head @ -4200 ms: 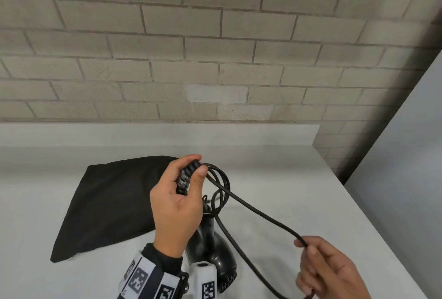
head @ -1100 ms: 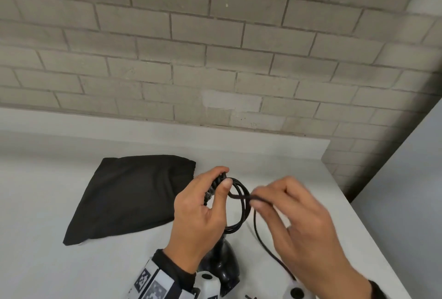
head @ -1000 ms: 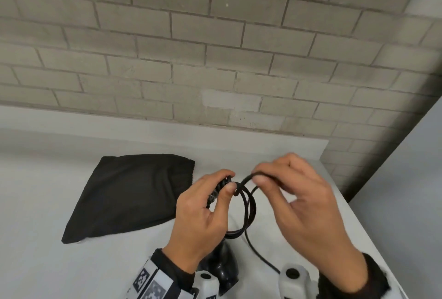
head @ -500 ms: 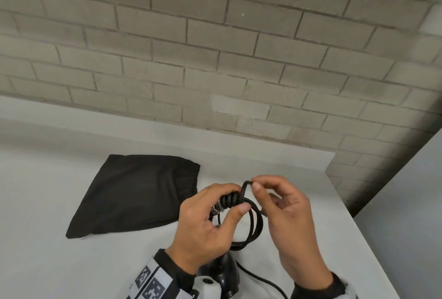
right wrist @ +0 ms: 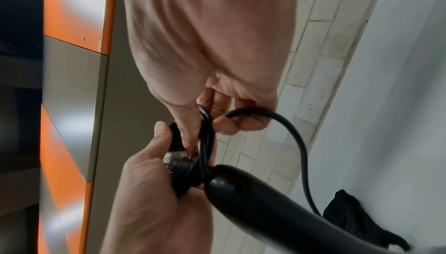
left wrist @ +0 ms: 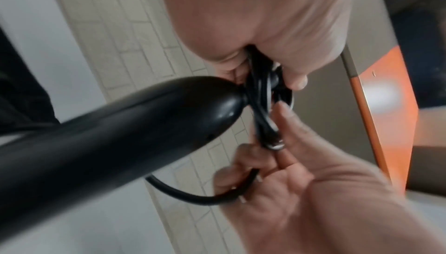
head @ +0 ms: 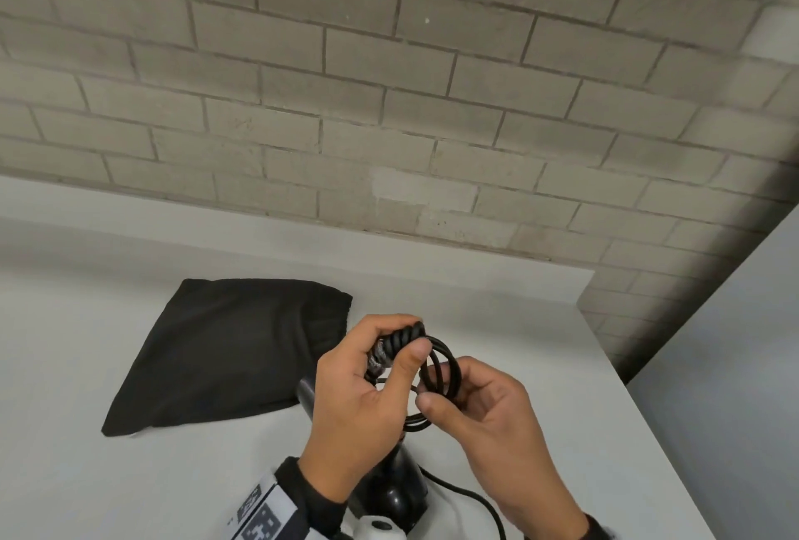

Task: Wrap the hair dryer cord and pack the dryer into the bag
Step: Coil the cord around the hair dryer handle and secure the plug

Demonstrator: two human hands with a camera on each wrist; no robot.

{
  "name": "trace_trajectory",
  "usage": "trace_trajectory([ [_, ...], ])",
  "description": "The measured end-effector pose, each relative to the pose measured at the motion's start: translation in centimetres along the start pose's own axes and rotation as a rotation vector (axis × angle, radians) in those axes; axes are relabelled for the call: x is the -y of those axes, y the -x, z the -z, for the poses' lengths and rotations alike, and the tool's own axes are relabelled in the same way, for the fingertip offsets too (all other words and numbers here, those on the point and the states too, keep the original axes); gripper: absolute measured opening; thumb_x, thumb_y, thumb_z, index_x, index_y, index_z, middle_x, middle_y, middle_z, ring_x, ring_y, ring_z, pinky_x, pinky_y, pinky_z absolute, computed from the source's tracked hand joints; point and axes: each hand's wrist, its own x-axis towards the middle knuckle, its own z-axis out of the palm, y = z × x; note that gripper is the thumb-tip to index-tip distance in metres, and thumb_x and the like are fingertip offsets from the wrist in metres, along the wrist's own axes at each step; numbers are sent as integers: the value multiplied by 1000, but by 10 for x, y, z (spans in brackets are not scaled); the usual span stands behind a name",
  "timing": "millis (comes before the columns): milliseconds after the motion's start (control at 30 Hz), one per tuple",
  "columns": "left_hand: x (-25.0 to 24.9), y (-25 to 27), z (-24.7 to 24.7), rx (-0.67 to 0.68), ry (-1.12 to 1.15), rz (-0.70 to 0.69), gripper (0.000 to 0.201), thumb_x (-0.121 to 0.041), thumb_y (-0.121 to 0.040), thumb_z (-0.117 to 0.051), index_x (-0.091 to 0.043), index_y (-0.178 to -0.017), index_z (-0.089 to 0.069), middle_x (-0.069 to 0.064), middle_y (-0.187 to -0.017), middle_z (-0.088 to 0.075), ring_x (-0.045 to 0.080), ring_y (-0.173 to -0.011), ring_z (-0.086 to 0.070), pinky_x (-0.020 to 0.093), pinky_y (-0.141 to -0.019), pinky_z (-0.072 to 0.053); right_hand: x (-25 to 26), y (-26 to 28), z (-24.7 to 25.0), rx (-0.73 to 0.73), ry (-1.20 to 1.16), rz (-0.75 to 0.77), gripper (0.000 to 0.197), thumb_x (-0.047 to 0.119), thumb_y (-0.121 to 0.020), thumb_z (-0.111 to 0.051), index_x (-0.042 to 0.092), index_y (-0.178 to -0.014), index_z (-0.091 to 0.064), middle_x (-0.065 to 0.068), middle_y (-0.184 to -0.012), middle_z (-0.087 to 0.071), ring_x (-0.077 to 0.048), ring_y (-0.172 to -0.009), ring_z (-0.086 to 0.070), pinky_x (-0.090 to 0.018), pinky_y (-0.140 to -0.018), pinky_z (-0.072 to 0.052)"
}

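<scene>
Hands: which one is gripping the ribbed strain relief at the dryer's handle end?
The left hand. Its thumb and fingers clamp the ribbed strain relief; the right hand only pinches the cord loops.

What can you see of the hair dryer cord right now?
The cord is thin, black and looks rubbery, with a ribbed sleeve where it leaves the hair dryer handle. Several loops are coiled by the handle end. The left hand grips the ribbed part and coil; the right hand pinches the loops. A loose stretch trails from the right hand, not yet wound. Its plug is not visible.
</scene>
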Motion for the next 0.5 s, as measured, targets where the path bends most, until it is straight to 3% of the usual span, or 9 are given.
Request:
trace_trajectory([
  [67,-3,-1,-3,1,10,61,12,-33,-88,-72,-24,-96,-70,-14,-88,-72,5,-86,-69,8,-74,-48,0,-3,4,-1,96,35,14,8,-81,-77,20,-84,-73,-1,-85,-73,-16,-85,-66,-36,-86,-52],
  [133,-4,-3,-6,-23,24,101,13,-31,-84,-70,-23,-95,-70,-16,-87,-71,3,-87,-68,7,-75,-47,-3,-5,1,-71,253,124,15,16,-80,-78,26,-89,-71,6,-94,-72,-13,-93,-64,-32,-89,-49],
  [200,-6,-4,-9,-63,23,117,15,-33,-82,-67,-25,-94,-68,-17,-88,-70,1,-88,-67,7,-75,-47,-9,-4,-7,-270,382,257,32,23,-75,-82,33,-99,-63,13,-105,-64,-11,-97,-58,-17,-84,-43],
  [267,-6,-4,-11,-100,16,122,13,-34,-83,-66,-26,-93,-67,-16,-87,-70,2,-87,-67,7,-75,-47,-17,-1,-19,-490,453,411,42,24,-73,-82,34,-102,-54,18,-104,-57,-8,-90,-53,-9,-80,-39],
  [367,-7,-3,-15,-141,25,130,13,-35,-82,-67,-26,-92,-66,-15,-87,-70,2,-85,-67,7,-73,-47,-31,-2,-32,-565,704,690,28,22,-85,-67,22,-111,-54,15,-99,-58,-6,-85,-54,-16,-77,-46],
  [433,-8,-3,-16,-158,29,120,12,-32,-82,-67,-25,-91,-66,-14,-87,-70,2,-84,-67,7,-72,-46,-38,-3,-35,-538,773,713,25,19,-91,-59,15,-116,-55,6,-97,-64,-10,-86,-58,-25,-74,-52],
  [500,-8,-2,-16,-171,31,100,10,-30,-83,-67,-25,-91,-65,-14,-88,-70,2,-83,-67,6,-72,-46,-39,-3,-37,-497,787,686,25,21,-94,-56,13,-118,-56,5,-100,-64,-14,-87,-61,-26,-74,-53],
])
